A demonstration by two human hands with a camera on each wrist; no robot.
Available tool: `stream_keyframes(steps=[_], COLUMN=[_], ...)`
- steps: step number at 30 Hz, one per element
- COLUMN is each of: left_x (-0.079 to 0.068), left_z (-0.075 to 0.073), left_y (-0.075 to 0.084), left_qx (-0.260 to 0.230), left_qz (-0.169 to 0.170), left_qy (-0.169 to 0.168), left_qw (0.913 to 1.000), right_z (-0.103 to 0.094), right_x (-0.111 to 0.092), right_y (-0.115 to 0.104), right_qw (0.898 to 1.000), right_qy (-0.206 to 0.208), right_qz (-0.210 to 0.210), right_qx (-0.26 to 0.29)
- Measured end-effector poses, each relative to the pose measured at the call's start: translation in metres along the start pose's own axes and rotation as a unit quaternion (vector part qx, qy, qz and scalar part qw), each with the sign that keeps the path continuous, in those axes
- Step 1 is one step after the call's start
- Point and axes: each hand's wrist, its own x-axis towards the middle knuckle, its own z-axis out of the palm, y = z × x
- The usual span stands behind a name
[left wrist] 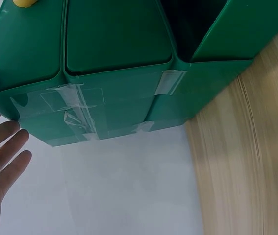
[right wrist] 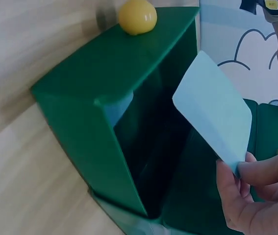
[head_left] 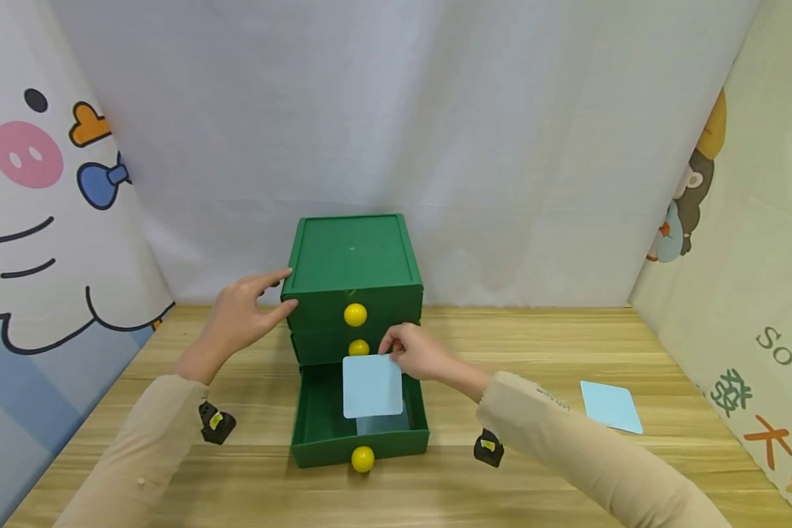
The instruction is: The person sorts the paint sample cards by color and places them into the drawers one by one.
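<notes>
A green drawer cabinet (head_left: 353,253) with yellow knobs stands on the table, its bottom drawer (head_left: 320,411) pulled out. Over that drawer my right hand (head_left: 417,352) pinches a light blue square card (head_left: 372,387) by its upper corner, between thumb and fingers. Inside the drawer lies another blue card (head_left: 386,422), partly hidden by the held one. At the cabinet's upper left side is my left hand (head_left: 240,312), thumb at the front and fingers along the side. In the left wrist view, the fingers (left wrist: 9,147) are spread by the cabinet's taped side wall (left wrist: 114,105).
A further blue card (head_left: 611,406) lies on the wooden table (head_left: 515,477) at the right. White cloth (head_left: 501,147) hangs behind the cabinet, and printed cartoon panels stand at left and right. The middle drawer's yellow knob (head_left: 358,347) sits just above the held card.
</notes>
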Motion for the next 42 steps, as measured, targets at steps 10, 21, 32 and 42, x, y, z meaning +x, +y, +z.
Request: stream_keyframes(steps=[10, 21, 32, 42], left_x=[0.001, 0.0, -0.001, 0.0], left_z=[0.001, 0.001, 0.001, 0.0], left_y=[0.0, 0.001, 0.001, 0.0], left_qx=[0.0, 0.0, -0.004, -0.002], left_qz=[0.0, -0.002, -0.008, -0.005], left_qy=[-0.005, -0.003, -0.008, -0.003], left_qw=[1.0, 1.0, 0.9999, 1.0], right_z=[0.04, 0.061, 0.067, 0.028], right_x=[0.003, 0.005, 0.001, -0.01], right_y=[0.012, 0.03, 0.03, 0.025], right_qw=[1.0, 1.0, 0.999, 0.996], right_qy=[0.007, -0.009, -0.031, -0.06], right_qz=[-0.011, 0.008, 0.011, -0.061], right_qx=[0.012, 0.025, -0.005, 0.018])
